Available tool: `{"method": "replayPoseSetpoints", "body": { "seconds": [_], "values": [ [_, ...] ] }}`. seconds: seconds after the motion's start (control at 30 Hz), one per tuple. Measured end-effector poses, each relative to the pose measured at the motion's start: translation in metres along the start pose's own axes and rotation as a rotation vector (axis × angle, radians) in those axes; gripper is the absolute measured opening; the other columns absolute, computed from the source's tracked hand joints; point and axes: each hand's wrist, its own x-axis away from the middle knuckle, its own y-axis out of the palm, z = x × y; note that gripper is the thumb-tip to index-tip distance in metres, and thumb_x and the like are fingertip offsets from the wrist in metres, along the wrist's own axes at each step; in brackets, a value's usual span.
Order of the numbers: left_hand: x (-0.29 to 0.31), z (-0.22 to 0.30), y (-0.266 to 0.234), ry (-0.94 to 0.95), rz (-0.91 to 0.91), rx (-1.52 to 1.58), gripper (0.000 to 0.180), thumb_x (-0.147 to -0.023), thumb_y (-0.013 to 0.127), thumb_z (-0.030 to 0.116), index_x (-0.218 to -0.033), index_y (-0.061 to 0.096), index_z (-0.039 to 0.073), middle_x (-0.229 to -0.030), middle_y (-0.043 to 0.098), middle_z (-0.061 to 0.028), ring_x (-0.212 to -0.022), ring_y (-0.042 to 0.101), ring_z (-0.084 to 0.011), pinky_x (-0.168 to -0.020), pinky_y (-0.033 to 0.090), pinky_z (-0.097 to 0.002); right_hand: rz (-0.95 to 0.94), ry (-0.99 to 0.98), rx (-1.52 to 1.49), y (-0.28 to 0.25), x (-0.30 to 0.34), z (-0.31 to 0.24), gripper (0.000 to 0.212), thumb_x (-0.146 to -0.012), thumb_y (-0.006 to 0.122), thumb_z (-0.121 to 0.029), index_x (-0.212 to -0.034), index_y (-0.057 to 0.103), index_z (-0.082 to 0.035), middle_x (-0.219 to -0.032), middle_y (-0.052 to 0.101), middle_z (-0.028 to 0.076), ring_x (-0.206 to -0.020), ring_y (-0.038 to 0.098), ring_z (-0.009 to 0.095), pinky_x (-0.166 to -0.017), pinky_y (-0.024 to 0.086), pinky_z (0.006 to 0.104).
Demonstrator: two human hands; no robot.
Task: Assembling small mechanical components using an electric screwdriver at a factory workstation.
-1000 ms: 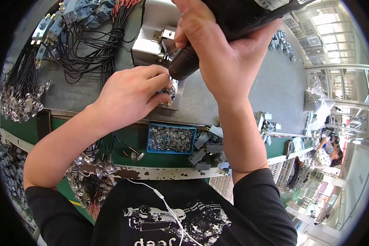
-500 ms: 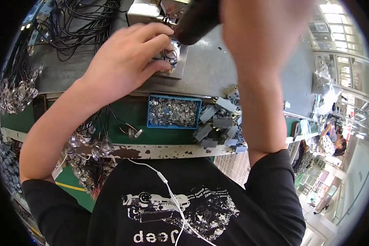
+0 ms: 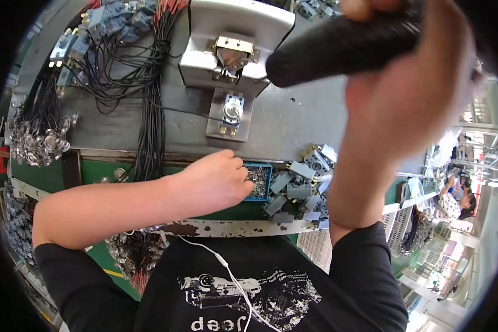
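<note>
Disc-faced unit (image 3: 232,112) sitting on a metal block, above mid-frame

We are leaving the unit untouched by either hand, just above the middle of the frame. The metal block (image 3: 214,131) is lying under it on the table (image 3: 310,124), presumably steadying it, and a thin black wire (image 3: 191,113) is running to it from the left.

In the upper right, our blurred right hand (image 3: 406,102) is gripping a black tool (image 3: 315,52), its blunt end pointing left, apart from the unit, perhaps so that the work is lying open.

Below the centre, our left hand (image 3: 218,182) is overlapping the blue tray (image 3: 270,185), fingers curling close together; we cannot tell whether they are pinching any of the small metal parts (image 3: 259,180). The tray is lying at the near edge, likely for a short reach, with grey housings (image 3: 300,191) lying heaped just to its right.
</note>
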Motion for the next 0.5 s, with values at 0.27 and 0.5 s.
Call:
{"method": "replayPoseSetpoints", "body": {
  "seconds": [0.27,0.5],
  "values": [
    [0.001,-0.007,-0.009,-0.106,0.058,0.304,0.014,-0.083,0.063,0.012,-0.094,0.063,0.004,-0.088,0.063,-0.009,-0.089,0.067,-0.0285,-0.08,0.055,-0.0416,0.04,-0.168,-0.081,0.067,-0.012,0.045,0.063,-0.089,0.074,0.007,-0.138,0.035,-0.003,-0.097,0.067,0.01,-0.076,0.066,0.013,-0.058,0.055,0.026],
    [0.003,-0.014,-0.022,-0.135,0.081,0.571,0.015,-0.089,0.067,0.017,-0.098,0.064,0.006,-0.085,0.065,-0.0113,-0.085,0.067,-0.0333,-0.078,0.055,-0.0457,-0.05,-0.293,-0.046,0.071,-0.022,0.05,0.05,-0.086,0.08,0.0,-0.114,0.039,-0.005,-0.085,0.065,0.003,-0.067,0.067,0.011,-0.059,0.056,0.0266]
  ]
}}
